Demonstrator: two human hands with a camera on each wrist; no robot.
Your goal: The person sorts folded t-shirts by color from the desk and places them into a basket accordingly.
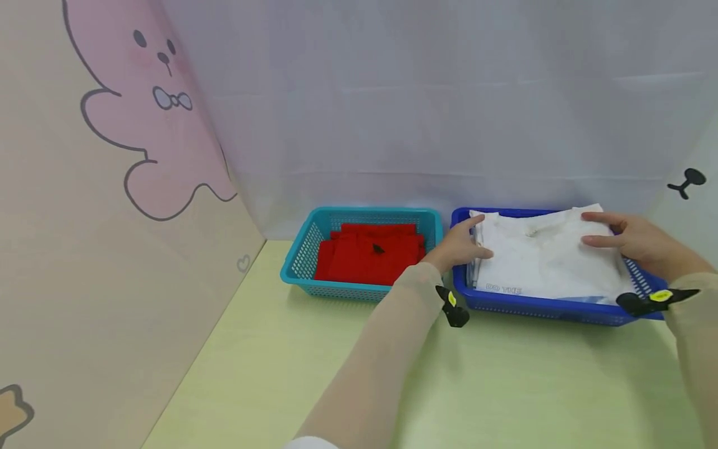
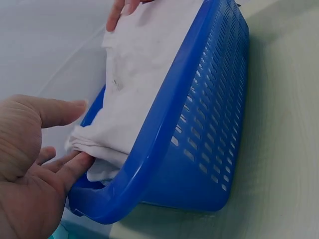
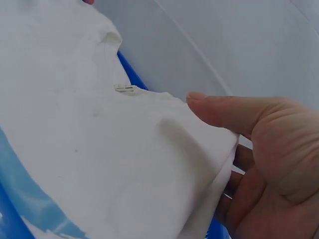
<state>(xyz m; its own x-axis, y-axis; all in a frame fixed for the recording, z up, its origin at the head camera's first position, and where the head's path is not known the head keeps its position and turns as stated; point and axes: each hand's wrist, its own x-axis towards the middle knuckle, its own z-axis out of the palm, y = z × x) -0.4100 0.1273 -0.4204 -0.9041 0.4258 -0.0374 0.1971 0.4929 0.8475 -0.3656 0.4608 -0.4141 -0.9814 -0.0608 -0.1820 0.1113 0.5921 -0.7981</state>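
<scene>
A stack of folded white shirts (image 1: 544, 255) lies in a dark blue basket (image 1: 538, 307), with grey lettering and a blue patch showing near its front. My left hand (image 1: 457, 246) is at the stack's left side. In the left wrist view, the fingertips (image 2: 82, 160) touch the folded layers from below, while the thumb is spread away from the cloth. At the other end, my right hand (image 1: 645, 246) holds the shirt's right edge. The right wrist view shows its thumb (image 3: 209, 107) over the white cloth (image 3: 124, 144) and its other fingers behind the edge, partly hidden.
Left of the blue basket stands a teal basket (image 1: 336, 288) holding folded red clothing (image 1: 373, 255). Both baskets stand on a pale green-yellow table (image 1: 336, 355), close to a whitish hanging sheet (image 1: 421, 125). A cartoon-printed wall panel (image 1: 112, 262) borders the left side.
</scene>
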